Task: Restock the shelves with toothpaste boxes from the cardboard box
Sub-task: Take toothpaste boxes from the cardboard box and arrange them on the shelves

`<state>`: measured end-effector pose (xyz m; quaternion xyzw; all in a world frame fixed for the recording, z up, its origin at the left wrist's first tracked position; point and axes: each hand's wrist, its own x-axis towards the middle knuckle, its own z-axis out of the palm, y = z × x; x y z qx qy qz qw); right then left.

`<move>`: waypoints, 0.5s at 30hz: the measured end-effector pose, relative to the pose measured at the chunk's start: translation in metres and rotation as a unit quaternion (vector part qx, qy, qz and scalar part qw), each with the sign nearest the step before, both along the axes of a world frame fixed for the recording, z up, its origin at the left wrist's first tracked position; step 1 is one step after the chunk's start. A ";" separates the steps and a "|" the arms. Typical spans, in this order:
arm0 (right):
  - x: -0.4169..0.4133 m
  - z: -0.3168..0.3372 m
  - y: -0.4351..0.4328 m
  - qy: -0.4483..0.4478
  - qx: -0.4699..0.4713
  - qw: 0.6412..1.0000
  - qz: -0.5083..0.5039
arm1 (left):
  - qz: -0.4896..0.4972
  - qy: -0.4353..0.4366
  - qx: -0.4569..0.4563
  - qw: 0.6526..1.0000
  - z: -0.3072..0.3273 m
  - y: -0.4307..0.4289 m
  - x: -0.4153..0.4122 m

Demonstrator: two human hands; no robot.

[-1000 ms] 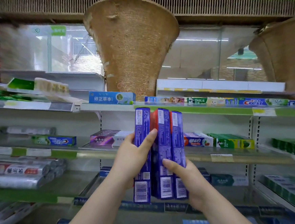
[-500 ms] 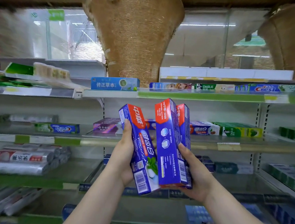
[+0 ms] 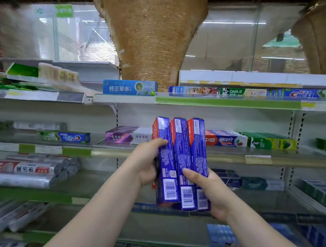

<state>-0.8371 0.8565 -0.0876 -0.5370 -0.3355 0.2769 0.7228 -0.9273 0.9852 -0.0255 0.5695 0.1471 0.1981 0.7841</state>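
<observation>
Three blue toothpaste boxes [image 3: 181, 160] with red tops stand upright side by side in front of the middle shelf [image 3: 233, 157]. My left hand [image 3: 147, 161] grips the left box from the side, fingers curled over its edge. My right hand [image 3: 207, 189] holds the lower ends of the middle and right boxes, thumb across their backs. The barcodes and printed back panels face me. A matching red and blue box [image 3: 225, 139] lies on the middle shelf just right of the held ones. No cardboard box is in view.
A purple box [image 3: 128, 135] lies on the middle shelf left of my hands, green Darlie boxes [image 3: 268, 141] to the right. The top shelf [image 3: 218, 103] carries more toothpaste boxes. Rolled plastic packs [image 3: 28, 169] fill the lower left shelf. A woven column [image 3: 149, 34] rises behind.
The boxes were fanned and tilted with their fronts showing; now they stand upright together again with their backs toward me, raised slightly closer to the middle shelf.
</observation>
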 end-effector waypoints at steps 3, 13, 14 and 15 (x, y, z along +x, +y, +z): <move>0.001 -0.003 0.001 0.042 -0.003 0.999 0.007 | 0.004 -0.011 0.015 1.000 0.002 0.006 -0.003; 0.001 -0.020 0.006 0.099 -0.003 0.993 0.062 | 0.031 -0.041 0.063 0.997 -0.007 0.014 -0.002; 0.002 -0.021 0.006 0.099 -0.003 0.993 0.065 | 0.032 -0.044 0.068 0.996 -0.010 0.015 -0.002; 0.000 -0.020 0.006 0.094 -0.002 0.993 0.066 | 0.033 -0.047 0.071 0.996 -0.011 0.016 -0.002</move>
